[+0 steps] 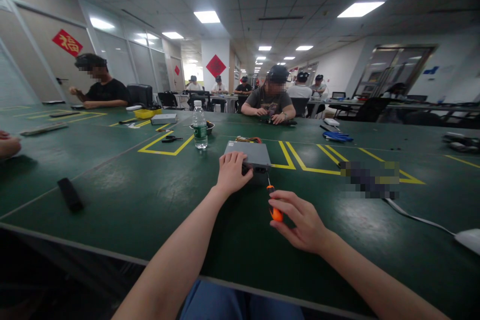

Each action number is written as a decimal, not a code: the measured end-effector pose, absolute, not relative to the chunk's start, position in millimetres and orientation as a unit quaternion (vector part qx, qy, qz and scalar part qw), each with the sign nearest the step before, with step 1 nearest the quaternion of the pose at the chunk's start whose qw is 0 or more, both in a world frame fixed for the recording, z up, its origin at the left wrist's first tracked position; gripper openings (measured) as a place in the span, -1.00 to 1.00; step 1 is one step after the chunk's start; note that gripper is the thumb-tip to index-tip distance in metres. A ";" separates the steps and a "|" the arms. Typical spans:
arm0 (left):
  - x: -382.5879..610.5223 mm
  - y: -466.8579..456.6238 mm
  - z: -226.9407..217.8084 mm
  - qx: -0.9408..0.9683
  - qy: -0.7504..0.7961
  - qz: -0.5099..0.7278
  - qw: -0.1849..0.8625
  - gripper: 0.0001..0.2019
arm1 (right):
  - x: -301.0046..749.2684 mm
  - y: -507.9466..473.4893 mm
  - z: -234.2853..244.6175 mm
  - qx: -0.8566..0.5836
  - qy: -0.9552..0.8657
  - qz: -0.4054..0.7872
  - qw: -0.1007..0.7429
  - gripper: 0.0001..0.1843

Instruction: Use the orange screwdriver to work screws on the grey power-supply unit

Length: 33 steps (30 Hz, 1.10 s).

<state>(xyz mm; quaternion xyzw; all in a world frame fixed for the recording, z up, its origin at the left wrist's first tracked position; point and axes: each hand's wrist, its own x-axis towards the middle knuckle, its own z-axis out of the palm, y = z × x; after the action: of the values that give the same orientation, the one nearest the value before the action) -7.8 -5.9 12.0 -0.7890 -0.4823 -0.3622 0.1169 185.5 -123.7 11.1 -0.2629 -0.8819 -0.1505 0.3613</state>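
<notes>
A grey metal power supply unit (252, 151) lies on the green table, its colored cables (248, 139) coming out at the far side. My left hand (232, 172) rests on its near left corner, fingers over the top and thumb along the front face. In my right hand (300, 220) is an orange and black screwdriver (276, 211), pinched by the handle between thumb and fingers. Its tip points away from me and meets the unit's front face near the right corner; whether it sits in a screw is too small to tell.
A water bottle (200, 127) stands left of the unit, before a dark bowl (208, 127). A black block (70, 195) lies at the left; a blurred dark object (369, 180) and white cable (412, 217) at the right. A person (272, 100) works opposite; another's hand (8, 145) shows far left.
</notes>
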 end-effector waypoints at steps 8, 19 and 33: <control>-7.4 -8.1 14.4 -0.788 -0.494 -0.353 0.106 -0.65 | 186.0 -123.1 9.7 -0.277 -0.887 -0.138 0.342 -0.68; -8.0 -6.5 12.2 -0.788 -0.483 -0.363 0.118 -0.65 | 188.2 -123.2 10.3 -0.267 -0.899 -0.115 0.329 -0.65; -8.0 -5.1 10.7 -0.789 -0.480 -0.364 0.119 -0.64 | 185.8 -123.2 9.5 -0.264 -0.890 -0.179 0.325 -0.71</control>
<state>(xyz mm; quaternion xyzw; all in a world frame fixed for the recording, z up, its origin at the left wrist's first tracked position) -8.0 -5.1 10.7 -0.7890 -0.4805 -0.3638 0.1191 185.8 -123.2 9.5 -0.2639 -0.8902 -0.1791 0.3252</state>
